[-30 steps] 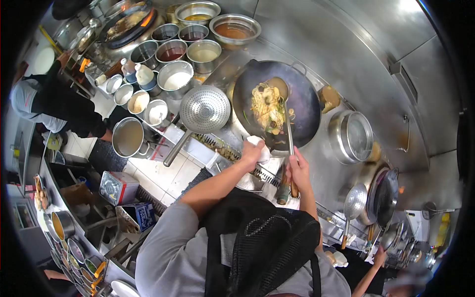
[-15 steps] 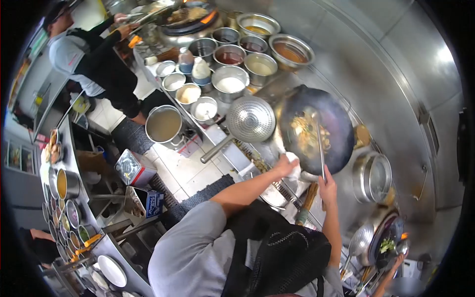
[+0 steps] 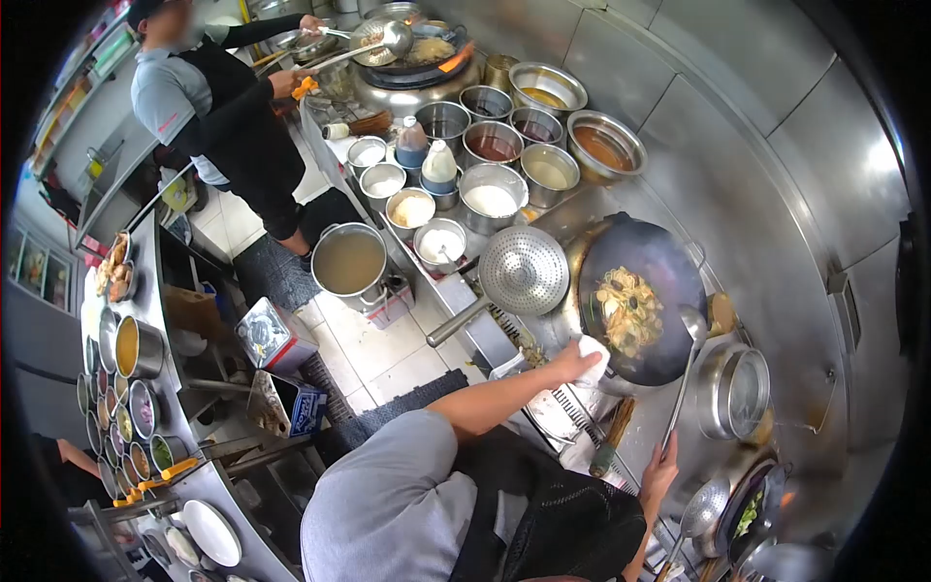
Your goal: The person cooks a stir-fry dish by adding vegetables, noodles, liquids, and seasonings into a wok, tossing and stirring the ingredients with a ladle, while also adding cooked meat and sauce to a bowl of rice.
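A dark wok [image 3: 679, 291] stands on the stove and holds sliced, brownish food [image 3: 628, 312]. My left hand [image 3: 574, 365] is closed around a folded white cloth [image 3: 594, 361] at the wok's near rim; whether its fingers grip the wok through it is hidden. In my right hand [image 3: 659, 473] is the long handle of a metal ladle [image 3: 694, 325]. The ladle's bowl is at the wok's right edge, apart from the food. Just left of the wok, a large perforated strainer [image 3: 525, 270] lies flat with its handle toward me.
Metal pots of sauce [image 3: 493, 143] and squeeze bottles [image 3: 439, 167] crowd the counter beyond the strainer. A stockpot [image 3: 349, 260] stands at left. To the right are a steel basin [image 3: 734, 388] and a second wok [image 3: 747, 514]. A co-worker [image 3: 213, 107] works at a far wok.
The ladle has come out of the food to the wok's right edge, my right hand moving back toward me. The food lies gathered. The co-worker now holds a strainer and ladle over the far wok.
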{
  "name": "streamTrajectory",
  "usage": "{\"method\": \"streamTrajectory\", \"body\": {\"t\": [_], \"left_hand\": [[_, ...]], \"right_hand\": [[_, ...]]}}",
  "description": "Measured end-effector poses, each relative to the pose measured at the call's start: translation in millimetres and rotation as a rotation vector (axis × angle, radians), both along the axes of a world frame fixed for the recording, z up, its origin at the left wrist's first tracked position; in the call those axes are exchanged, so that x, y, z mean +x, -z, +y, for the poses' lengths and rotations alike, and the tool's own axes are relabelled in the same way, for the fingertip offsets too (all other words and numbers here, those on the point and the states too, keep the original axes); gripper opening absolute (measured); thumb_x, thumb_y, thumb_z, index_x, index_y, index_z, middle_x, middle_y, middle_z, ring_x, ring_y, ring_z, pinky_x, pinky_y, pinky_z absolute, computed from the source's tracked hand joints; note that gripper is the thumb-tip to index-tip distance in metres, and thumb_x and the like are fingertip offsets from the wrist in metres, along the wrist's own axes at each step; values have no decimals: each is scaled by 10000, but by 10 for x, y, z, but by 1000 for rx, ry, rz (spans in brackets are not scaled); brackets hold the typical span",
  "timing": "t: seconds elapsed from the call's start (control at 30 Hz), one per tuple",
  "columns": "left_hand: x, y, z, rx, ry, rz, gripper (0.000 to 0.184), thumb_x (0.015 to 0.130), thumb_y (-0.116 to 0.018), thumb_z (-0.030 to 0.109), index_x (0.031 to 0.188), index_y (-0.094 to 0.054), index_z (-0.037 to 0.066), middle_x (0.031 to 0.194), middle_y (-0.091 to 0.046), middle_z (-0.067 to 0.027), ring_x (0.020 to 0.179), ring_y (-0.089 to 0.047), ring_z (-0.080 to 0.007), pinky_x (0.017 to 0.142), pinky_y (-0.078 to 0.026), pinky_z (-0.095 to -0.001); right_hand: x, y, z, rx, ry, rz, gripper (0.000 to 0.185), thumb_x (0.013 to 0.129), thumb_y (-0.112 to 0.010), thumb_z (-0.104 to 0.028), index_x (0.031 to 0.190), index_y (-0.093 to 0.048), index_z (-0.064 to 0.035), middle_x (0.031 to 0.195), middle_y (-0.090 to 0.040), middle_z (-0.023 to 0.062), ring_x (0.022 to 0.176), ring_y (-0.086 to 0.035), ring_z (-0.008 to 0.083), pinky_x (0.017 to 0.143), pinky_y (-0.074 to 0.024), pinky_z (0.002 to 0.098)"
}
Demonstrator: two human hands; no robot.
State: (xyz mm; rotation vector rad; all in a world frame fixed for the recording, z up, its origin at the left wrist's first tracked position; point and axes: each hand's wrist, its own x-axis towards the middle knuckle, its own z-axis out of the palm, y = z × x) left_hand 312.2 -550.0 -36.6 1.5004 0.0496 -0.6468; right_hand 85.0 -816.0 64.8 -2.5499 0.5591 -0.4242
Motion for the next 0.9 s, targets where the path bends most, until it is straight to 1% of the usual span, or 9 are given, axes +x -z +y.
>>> {"method": "streamTrajectory", "body": {"t": [0.1, 0.17, 0.23, 0.27, 0.37, 0.4, 0.47, 0.7, 0.9], "left_hand": [[-21, 395, 430, -153, -24, 48, 612, 1022, -661, 396, 1424, -460, -18, 1281, -637, -150, 1111, -648, -218, 915, -551, -379], [-191, -99, 1028, -372, -69, 38, 676, 1011, -685, 354, 1479, -376, -22, 1272, -622, -170, 1135, -647, -262, 909, -557, -392], [-304, 129, 1372, -334, -198, 98, 674, 1008, -698, 246, 1515, -322, 7, 1303, -594, -140, 1150, -629, -229, 951, -544, -370], [-383, 150, 1543, -330, -198, 95, 674, 1008, -698, 246, 1515, -322, 7, 1303, -594, -140, 1150, -629, -229, 951, -544, -370], [-509, 157, 1978, -342, -295, 98, 746, 987, -720, 190, 1548, -265, 3, 1377, -550, -148, 1222, -588, -229, 1030, -506, -377], [-551, 204, 2083, -320, -296, 74, 775, 974, -729, 159, 1562, -249, 3, 1399, -534, -151, 1255, -565, -236, 1060, -485, -383], [-599, 290, 2215, -295, -288, 39, 868, 930, -747, 95, 1603, -204, 13, 1443, -505, -169, 1312, -527, -257, 1125, -428, -400], [-379, 391, 2174, -3, -250, -78, 916, 882, -770, 100, 1611, -219, 29, 1455, -508, -195, 1249, -583, -292, 1073, -467, -396], [-37, 755, 2140, 251, -29, -303, 735, 850, -818, 224, 1463, -490, -14, 1352, -601, -285, 1248, -585, -417, 1086, -460, -461]], "right_hand": [[-184, 117, 326, -24, 136, -23, 500, 1020, -600, -91, 1512, -510, -62, 766, -603, 234, 601, -427, 191, 568, -429, 379], [-366, 323, 401, -37, 234, -12, 503, 1033, -592, -111, 1524, -494, -66, 757, -597, 251, 591, -436, 216, 572, -430, 396], [-488, 618, 386, -53, 357, -53, 510, 1055, -568, -161, 1548, -465, -83, 776, -629, 269, 594, -470, 320, 601, -443, 448], [-544, 652, 378, -8, 426, 61, 516, 1053, -568, -192, 1545, -468, -78, 867, -677, 300, 681, -572, 450, 659, -473, 496], [-756, 1221, 194, -121, 424, -52, 527, 1040, -576, -191, 1540, -470, -60, 1025, -698, 344, 838, -660, 490, 724, -493, 513], [-760, 1158, 265, -7, 491, 58, 536, 1029, -584, -183, 1532, -470, -39, 1153, -681, 354, 949, -686, 493, 777, -506, 510], [-814, 1337, 235, -11, 479, 74, 536, 1027, -584, -177, 1531, -470, -37, 1158, -683, 347, 948, -685, 497, 776, -504, 509], [-748, 1589, 402, 3, 369, 62, 506, 1017, -568, -110, 1506, -486, -7, 1322, -624, 329, 1177, -625, 470, 1008, -474, 482], [-881, 1549, 166, -19, 205, 358, 464, 955, -624, -69, 1408, -580, 22, 1266, -635, 284, 1303, -535, 459, 1128, -416, 490]]}}
